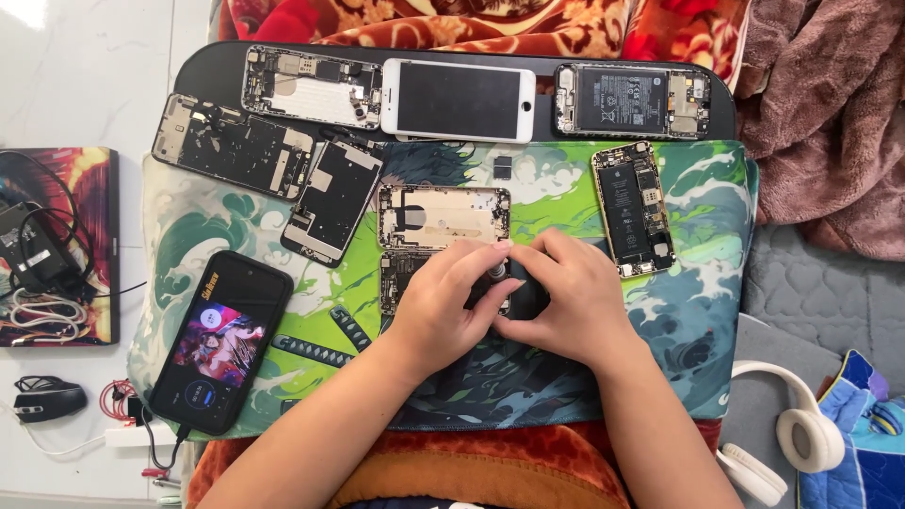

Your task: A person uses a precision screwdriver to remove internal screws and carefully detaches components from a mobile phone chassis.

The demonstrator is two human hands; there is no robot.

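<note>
1. The big green illustrated mat (pixel 688 311) covered nearly the whole dark tray (pixel 198 66) and took all the work, a soft bed, I'd judge, so that bare parts wouldn't slide or scratch.

2. Opened phone shells ringed the far edge: one gutted frame (pixel 311 87) at the back, a darker one (pixel 231 146) left of it, a board-filled body (pixel 644 99) on the right, with a white phone (pixel 459 101) face up between them. They lay well apart from the hands, seemingly parked out of the way.

3. A black phone (pixel 222 341) with its screen lit lay tilted at the near left of the mat, cabled, easy to glance at.

4. An empty gold housing (pixel 443 217) lay just beyond the fingers, and a slim opened phone with its battery (pixel 633 209) lay to the right.

5. There they were, centre mat! The left hand (pixel 443 306) and right hand (pixel 575 302) met over a small opened phone body (pixel 398 280), mostly hidden beneath them. The left fingers were closed on something small with a round metallic end (pixel 495 271), which looked like a tool; the right hand pressed down on a dark part beside it, steadying it, I'd say, though whether it pinched anything I couldn't tell.

6. Off the mat: white headphones (pixel 801 424) on the right, and a mouse (pixel 47 398) and tangled cables (pixel 42 306) on the left. Nothing crowded the hands except the gold housing.
</note>
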